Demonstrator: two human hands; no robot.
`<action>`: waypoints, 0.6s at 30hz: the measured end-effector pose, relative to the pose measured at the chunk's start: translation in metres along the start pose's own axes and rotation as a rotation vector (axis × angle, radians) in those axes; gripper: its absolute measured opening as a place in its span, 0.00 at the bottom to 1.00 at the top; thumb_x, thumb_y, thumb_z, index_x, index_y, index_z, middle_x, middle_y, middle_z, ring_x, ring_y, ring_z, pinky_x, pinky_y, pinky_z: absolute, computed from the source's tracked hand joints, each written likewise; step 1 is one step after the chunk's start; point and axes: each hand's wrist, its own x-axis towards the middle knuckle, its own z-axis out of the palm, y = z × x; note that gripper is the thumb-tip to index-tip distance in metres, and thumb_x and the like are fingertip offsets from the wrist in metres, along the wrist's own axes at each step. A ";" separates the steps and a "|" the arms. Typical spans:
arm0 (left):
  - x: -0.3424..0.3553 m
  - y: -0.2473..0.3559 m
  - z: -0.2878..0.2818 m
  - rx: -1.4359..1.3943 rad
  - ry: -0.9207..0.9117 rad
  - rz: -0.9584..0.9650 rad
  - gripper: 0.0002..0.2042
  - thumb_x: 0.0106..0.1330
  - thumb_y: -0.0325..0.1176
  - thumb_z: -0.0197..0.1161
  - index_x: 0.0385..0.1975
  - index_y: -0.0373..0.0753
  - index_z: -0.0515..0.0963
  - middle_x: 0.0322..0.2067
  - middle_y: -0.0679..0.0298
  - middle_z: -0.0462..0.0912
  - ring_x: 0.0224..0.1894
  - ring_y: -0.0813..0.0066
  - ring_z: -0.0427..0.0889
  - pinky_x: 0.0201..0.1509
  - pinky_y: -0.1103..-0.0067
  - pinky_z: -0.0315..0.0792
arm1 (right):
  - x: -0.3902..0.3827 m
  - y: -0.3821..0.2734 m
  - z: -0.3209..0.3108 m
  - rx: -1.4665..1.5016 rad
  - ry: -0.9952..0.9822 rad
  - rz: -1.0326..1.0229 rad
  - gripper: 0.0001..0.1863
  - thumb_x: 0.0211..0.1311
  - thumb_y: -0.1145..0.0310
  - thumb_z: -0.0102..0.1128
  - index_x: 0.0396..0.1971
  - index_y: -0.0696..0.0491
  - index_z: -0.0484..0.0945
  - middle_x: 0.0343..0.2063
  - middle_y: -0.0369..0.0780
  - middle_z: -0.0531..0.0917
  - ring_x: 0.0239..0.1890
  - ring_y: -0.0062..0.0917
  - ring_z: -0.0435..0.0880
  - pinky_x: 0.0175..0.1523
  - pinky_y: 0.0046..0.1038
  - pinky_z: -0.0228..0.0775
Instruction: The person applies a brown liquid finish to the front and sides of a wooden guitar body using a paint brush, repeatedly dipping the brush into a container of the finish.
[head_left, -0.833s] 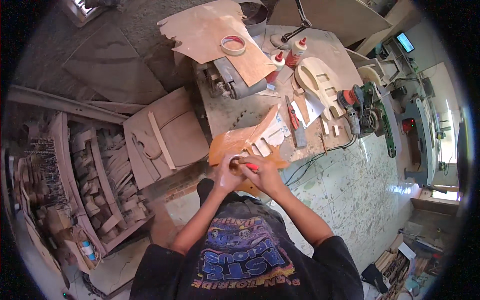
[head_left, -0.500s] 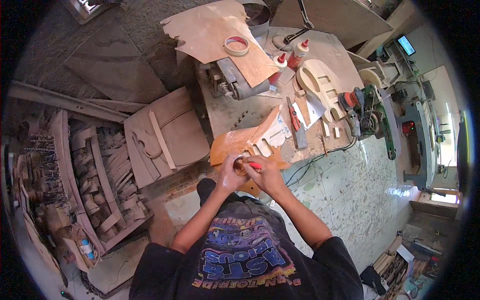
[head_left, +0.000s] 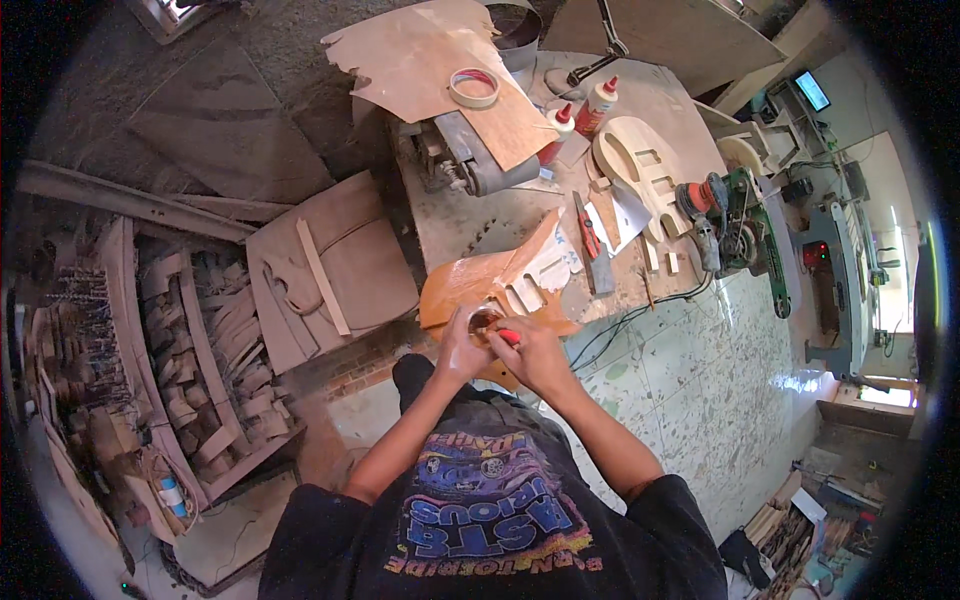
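Observation:
My left hand point(head_left: 460, 342) is closed round a small cup point(head_left: 483, 321) with brownish contents. My right hand point(head_left: 522, 356) grips a red-handled tool point(head_left: 510, 338) with its far end at the cup; that end is too small to make out. Both hands are over an orange wooden guitar body point(head_left: 455, 292), which has cut-out pockets and a pale, ragged patch at its upper right. Beside it lie red-handled pliers or a similar tool point(head_left: 587, 232), white paper point(head_left: 625, 222) and an unfinished pale guitar body point(head_left: 640, 165).
The workbench point(head_left: 450, 215) holds two glue bottles point(head_left: 600, 105), a tape roll point(head_left: 474, 87) on wooden sheets point(head_left: 400, 60), and sanding machines point(head_left: 705, 200). Cables point(head_left: 620, 325) hang over its front edge. Wood offcuts point(head_left: 205, 370) fill a rack at the left.
My right hand and the red-handled tool have shifted slightly at the cup. My left hand stays round the cup.

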 end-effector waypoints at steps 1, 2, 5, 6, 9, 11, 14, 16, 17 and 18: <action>-0.001 -0.005 0.000 -0.008 -0.003 0.007 0.25 0.45 0.30 0.78 0.44 0.38 0.75 0.39 0.54 0.78 0.42 0.54 0.81 0.48 0.68 0.76 | 0.001 -0.001 0.001 0.059 0.008 0.000 0.11 0.62 0.69 0.65 0.38 0.62 0.82 0.34 0.50 0.85 0.35 0.41 0.86 0.41 0.33 0.78; 0.000 -0.003 0.000 -0.019 -0.011 0.015 0.24 0.45 0.30 0.78 0.44 0.38 0.75 0.39 0.54 0.78 0.42 0.55 0.81 0.47 0.68 0.76 | 0.002 -0.002 0.003 0.116 0.021 0.004 0.11 0.62 0.70 0.65 0.38 0.62 0.82 0.34 0.50 0.85 0.35 0.41 0.86 0.41 0.33 0.78; -0.003 0.005 0.000 0.052 0.013 0.097 0.23 0.46 0.30 0.77 0.42 0.38 0.75 0.39 0.54 0.78 0.42 0.55 0.80 0.47 0.68 0.75 | 0.001 0.003 0.005 0.133 0.112 -0.001 0.11 0.61 0.70 0.65 0.38 0.62 0.82 0.33 0.51 0.85 0.35 0.42 0.86 0.41 0.34 0.78; -0.002 0.007 0.000 0.039 0.015 0.077 0.23 0.45 0.30 0.77 0.42 0.38 0.75 0.39 0.54 0.78 0.42 0.55 0.80 0.47 0.68 0.75 | 0.001 0.006 0.006 0.113 0.151 -0.007 0.11 0.61 0.70 0.66 0.38 0.62 0.82 0.33 0.51 0.85 0.35 0.42 0.86 0.41 0.34 0.78; 0.002 0.009 -0.001 0.026 0.019 0.052 0.24 0.45 0.30 0.77 0.42 0.38 0.75 0.39 0.53 0.77 0.42 0.54 0.79 0.47 0.68 0.75 | -0.004 0.002 0.006 -0.023 0.086 -0.055 0.11 0.61 0.69 0.65 0.38 0.62 0.82 0.33 0.50 0.85 0.35 0.42 0.86 0.41 0.34 0.77; 0.004 0.009 -0.004 0.054 0.013 0.088 0.24 0.45 0.30 0.77 0.42 0.37 0.75 0.39 0.53 0.77 0.42 0.54 0.79 0.47 0.68 0.75 | -0.003 -0.003 0.007 0.072 0.071 -0.037 0.11 0.62 0.69 0.65 0.37 0.62 0.82 0.34 0.49 0.85 0.35 0.42 0.86 0.42 0.34 0.77; 0.000 0.012 -0.001 0.091 0.036 0.151 0.24 0.45 0.30 0.77 0.42 0.37 0.75 0.39 0.53 0.77 0.42 0.54 0.79 0.47 0.68 0.75 | 0.001 0.003 0.008 0.077 0.136 -0.014 0.11 0.62 0.69 0.65 0.37 0.62 0.82 0.34 0.49 0.85 0.35 0.42 0.86 0.42 0.34 0.77; 0.000 0.003 0.001 0.055 0.049 0.125 0.24 0.44 0.30 0.77 0.43 0.37 0.75 0.39 0.53 0.77 0.42 0.53 0.79 0.46 0.68 0.75 | 0.001 0.004 0.011 0.034 0.162 -0.023 0.11 0.62 0.69 0.65 0.37 0.62 0.83 0.34 0.49 0.85 0.35 0.41 0.86 0.42 0.33 0.77; 0.002 0.003 0.001 0.035 0.051 0.111 0.25 0.44 0.30 0.78 0.43 0.37 0.75 0.39 0.53 0.77 0.42 0.53 0.80 0.46 0.68 0.75 | -0.002 0.001 0.010 0.010 0.155 -0.032 0.11 0.62 0.69 0.65 0.37 0.62 0.83 0.34 0.49 0.85 0.36 0.41 0.86 0.42 0.33 0.77; 0.002 0.004 0.001 0.060 0.046 0.122 0.25 0.44 0.30 0.78 0.43 0.37 0.74 0.39 0.53 0.77 0.42 0.53 0.80 0.46 0.68 0.75 | -0.004 -0.002 0.009 -0.014 0.148 -0.041 0.11 0.62 0.69 0.65 0.37 0.62 0.83 0.34 0.49 0.85 0.36 0.41 0.86 0.42 0.33 0.77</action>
